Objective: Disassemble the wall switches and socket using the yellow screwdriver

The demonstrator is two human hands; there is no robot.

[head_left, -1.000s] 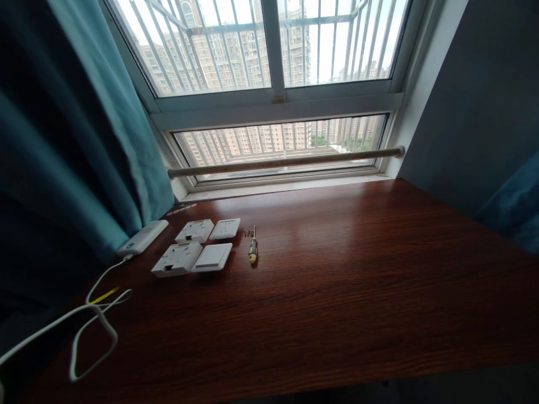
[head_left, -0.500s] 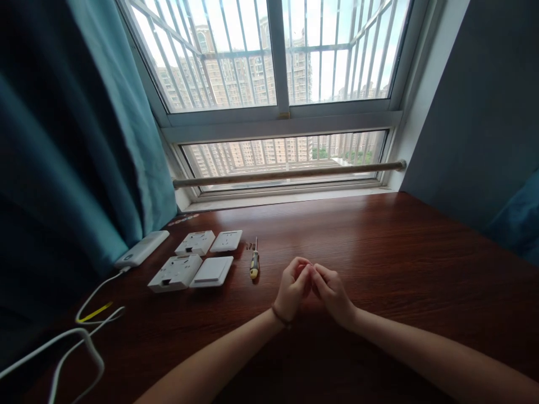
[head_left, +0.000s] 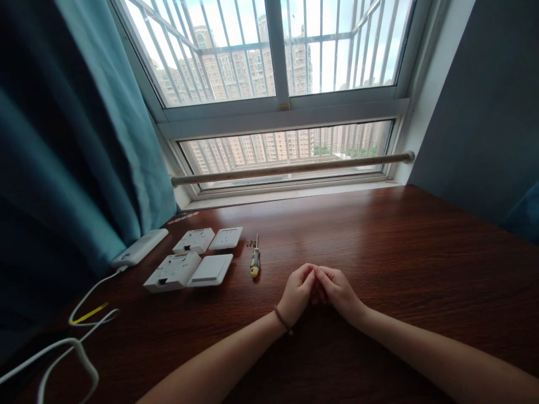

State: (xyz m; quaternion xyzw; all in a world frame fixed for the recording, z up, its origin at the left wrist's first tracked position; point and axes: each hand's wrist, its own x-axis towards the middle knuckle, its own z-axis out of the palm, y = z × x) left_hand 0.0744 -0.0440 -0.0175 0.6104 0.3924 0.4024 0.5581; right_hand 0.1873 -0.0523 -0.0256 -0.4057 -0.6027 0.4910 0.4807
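Observation:
On the dark wooden table, my left hand [head_left: 297,292] and my right hand [head_left: 339,294] rest with their curled fingers closed and the tips meeting. No object shows between them, though the inner fingers are partly hidden. A brown band [head_left: 283,320] circles the left wrist. Left of the hands lies a screwdriver [head_left: 255,264] with a yellow and dark handle, its shaft pointing at the window. Several small screws [head_left: 250,243] lie beside the shaft. Farther left are a white switch panel [head_left: 210,270], a white socket panel [head_left: 226,238] and two white boxes, one nearer [head_left: 172,272] and one farther [head_left: 193,240].
A white oblong device [head_left: 141,248] with a white cable [head_left: 90,289] lies by the blue curtain [head_left: 126,168] at left. A yellow tag [head_left: 90,313] hangs on the cable. Behind the table [head_left: 404,269], a rail [head_left: 295,168] crosses in front of the window.
Both hands have lowered slightly toward me, and their fingertips still touch. The camera view has tilted slightly. The items on the table lie as before.

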